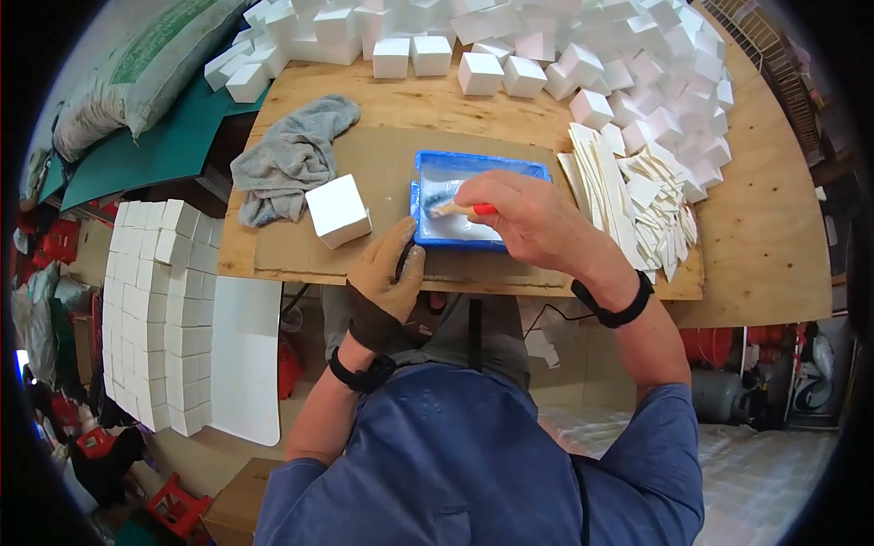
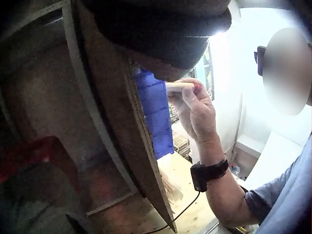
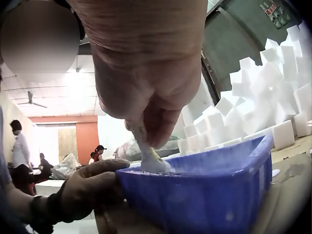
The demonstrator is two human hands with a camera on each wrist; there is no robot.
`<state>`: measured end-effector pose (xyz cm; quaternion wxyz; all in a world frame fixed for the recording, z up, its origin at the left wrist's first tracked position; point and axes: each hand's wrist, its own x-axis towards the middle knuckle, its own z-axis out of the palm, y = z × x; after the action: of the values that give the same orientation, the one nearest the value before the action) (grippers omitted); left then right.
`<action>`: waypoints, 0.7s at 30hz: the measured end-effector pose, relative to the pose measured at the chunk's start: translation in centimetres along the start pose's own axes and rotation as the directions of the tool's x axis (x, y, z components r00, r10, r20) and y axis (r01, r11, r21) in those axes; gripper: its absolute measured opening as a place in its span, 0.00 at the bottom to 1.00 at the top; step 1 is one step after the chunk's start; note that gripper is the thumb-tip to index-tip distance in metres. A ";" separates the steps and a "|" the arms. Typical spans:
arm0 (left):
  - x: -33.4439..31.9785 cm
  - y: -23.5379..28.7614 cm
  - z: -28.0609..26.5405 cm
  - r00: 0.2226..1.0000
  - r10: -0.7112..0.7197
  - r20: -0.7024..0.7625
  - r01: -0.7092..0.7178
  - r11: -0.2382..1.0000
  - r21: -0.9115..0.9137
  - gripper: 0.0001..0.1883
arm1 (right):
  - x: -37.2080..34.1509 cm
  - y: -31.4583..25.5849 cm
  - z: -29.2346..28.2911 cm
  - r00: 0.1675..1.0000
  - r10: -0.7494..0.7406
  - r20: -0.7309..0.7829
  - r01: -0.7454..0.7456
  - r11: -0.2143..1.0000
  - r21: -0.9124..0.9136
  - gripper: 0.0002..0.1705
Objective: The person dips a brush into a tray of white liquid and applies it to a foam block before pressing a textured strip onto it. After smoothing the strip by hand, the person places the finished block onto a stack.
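Observation:
In the head view a blue tray (image 1: 533, 167) with white liquid stands near the table's front edge. My bare right hand (image 1: 528, 214) grips a brush (image 1: 452, 210) with a red-tipped handle, its bristles down inside the tray; the right wrist view shows the brush (image 3: 153, 162) at the tray's (image 3: 195, 200) rim. My gloved left hand (image 1: 387, 278) rests at the tray's left front corner, fingers fairly straight, holding nothing visible. A white block (image 1: 337, 209) sits on cardboard just left of the tray, beyond the left hand.
A grey towel (image 1: 291, 155) lies at the table's left. White blocks (image 1: 481, 75) line the back and pile up at the right, with white strips (image 1: 605, 187) in front of them. Stacked blocks (image 1: 155, 309) stand left of the table. People appear in the background of the right wrist view.

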<state>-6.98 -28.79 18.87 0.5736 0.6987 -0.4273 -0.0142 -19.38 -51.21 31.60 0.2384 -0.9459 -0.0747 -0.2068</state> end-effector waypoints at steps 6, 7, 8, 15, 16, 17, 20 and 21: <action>-0.1 -0.2 -0.1 1.000 0.020 -0.008 -0.020 1.000 0.024 0.21 | -1.4 -1.8 -3.2 0.964 0.265 0.018 -0.265 0.962 0.062 0.11; -0.1 -0.2 0.0 0.999 0.038 -0.022 -0.037 0.999 0.029 0.21 | -1.5 -1.8 -3.4 0.937 0.349 0.001 -0.348 0.935 0.068 0.10; -0.1 -0.2 0.2 0.998 0.057 -0.033 -0.056 0.998 0.031 0.21 | -1.4 -1.9 -3.2 0.936 0.352 -0.004 -0.351 0.934 0.069 0.10; -0.2 -0.3 0.4 0.997 0.053 -0.049 -0.052 0.998 0.033 0.20 | 0.2 -0.7 -0.7 0.860 0.502 0.090 -0.494 0.778 0.389 0.08; -0.2 -0.3 0.4 0.997 0.060 -0.054 -0.059 0.998 0.034 0.20 | 0.0 -0.6 -0.7 0.859 0.504 0.089 -0.496 0.776 0.390 0.08; -0.2 -0.4 0.4 0.997 0.060 -0.051 -0.058 0.998 0.033 0.20 | -0.2 -0.5 -0.9 0.859 0.504 0.088 -0.501 0.794 0.345 0.07; -0.3 -0.4 0.5 0.998 0.041 -0.050 -0.039 0.998 0.042 0.20 | -1.0 -0.4 -1.9 0.858 0.507 0.088 -0.512 0.823 0.247 0.07; -0.3 -0.5 0.5 0.998 0.041 -0.049 -0.039 0.998 0.039 0.20 | -1.2 -0.4 -2.5 0.852 0.515 0.096 -0.523 0.824 0.219 0.07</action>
<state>-7.14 -29.00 18.17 0.5709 0.7010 -0.4268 0.0228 -21.46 -52.13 33.24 0.3954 -0.8984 0.1573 -0.1086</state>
